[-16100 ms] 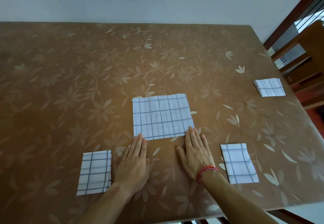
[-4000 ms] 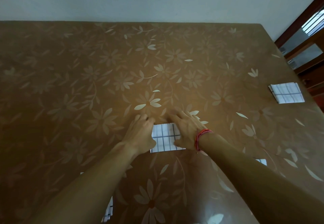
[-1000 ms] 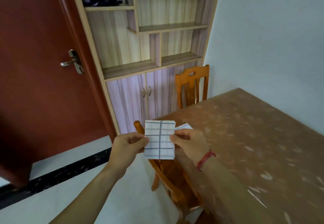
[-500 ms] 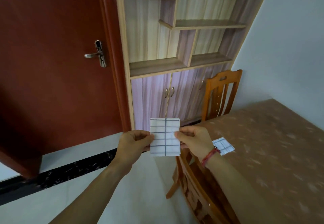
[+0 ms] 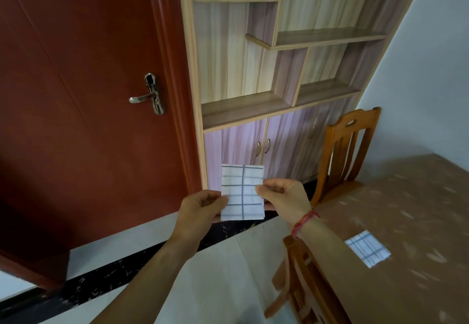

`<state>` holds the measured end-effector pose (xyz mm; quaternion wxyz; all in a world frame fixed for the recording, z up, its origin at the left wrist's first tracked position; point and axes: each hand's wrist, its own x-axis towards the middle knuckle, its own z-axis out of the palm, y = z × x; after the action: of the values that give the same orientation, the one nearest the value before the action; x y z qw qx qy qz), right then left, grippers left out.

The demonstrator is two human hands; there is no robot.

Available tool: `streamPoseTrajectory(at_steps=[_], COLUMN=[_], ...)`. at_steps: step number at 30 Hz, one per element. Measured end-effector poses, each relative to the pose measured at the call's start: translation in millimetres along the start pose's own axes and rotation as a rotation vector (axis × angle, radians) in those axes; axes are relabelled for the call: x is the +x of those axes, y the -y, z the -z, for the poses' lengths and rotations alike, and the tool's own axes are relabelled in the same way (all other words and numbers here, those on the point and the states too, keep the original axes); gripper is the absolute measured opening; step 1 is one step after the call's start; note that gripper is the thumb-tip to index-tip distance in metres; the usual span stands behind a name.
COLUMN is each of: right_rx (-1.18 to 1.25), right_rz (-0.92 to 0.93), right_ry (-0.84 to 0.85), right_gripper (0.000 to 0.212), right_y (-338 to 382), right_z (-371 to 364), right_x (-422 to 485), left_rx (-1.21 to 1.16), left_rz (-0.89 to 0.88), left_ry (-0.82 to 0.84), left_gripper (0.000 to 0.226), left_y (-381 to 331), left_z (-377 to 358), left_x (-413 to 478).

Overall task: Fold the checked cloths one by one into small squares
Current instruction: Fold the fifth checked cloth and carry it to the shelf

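A small folded checked cloth (image 5: 242,193), white with dark lines, hangs upright in the air in front of me, away from the table. My left hand (image 5: 201,205) pinches its lower left edge. My right hand (image 5: 283,196), with a red string at the wrist, pinches its right edge. Another folded checked cloth (image 5: 368,248) lies flat on the brown flowered table (image 5: 411,209) at the right.
A red-brown door (image 5: 83,100) with a metal handle stands at the left. A wooden shelf unit with cupboard doors (image 5: 266,110) fills the middle. One orange wooden chair (image 5: 347,146) stands by the table's far end, another (image 5: 302,288) under my right forearm.
The view has swung further left and up, so door and shelves shifted right. Both hands still hold the folded cloth up in the air. Earlier it was being pressed flat on the table.
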<state>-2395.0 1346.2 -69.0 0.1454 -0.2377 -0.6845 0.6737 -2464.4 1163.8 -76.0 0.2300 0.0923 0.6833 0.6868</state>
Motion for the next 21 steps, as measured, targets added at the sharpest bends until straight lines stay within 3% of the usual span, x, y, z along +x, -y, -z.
streamPoseTrajectory(at_steps=[14,21], right_rx=[0.058,0.077], right_rz=[-0.071,-0.103], right_ry=[-0.130,-0.284], right_gripper=[0.007,0.005], right_y=[4.5,-0.8], right_z=[32.9,61.4], right_x=[182.3,228.3], left_rx=[0.040,0.054], left_rz=[0.083,0.160], left_ry=[0.058,0.233], left_gripper=[0.009,0.013], left_y=[-38.4,-39.9], left_z=[-47.2,-87.3], left_x=[183.8,251.9])
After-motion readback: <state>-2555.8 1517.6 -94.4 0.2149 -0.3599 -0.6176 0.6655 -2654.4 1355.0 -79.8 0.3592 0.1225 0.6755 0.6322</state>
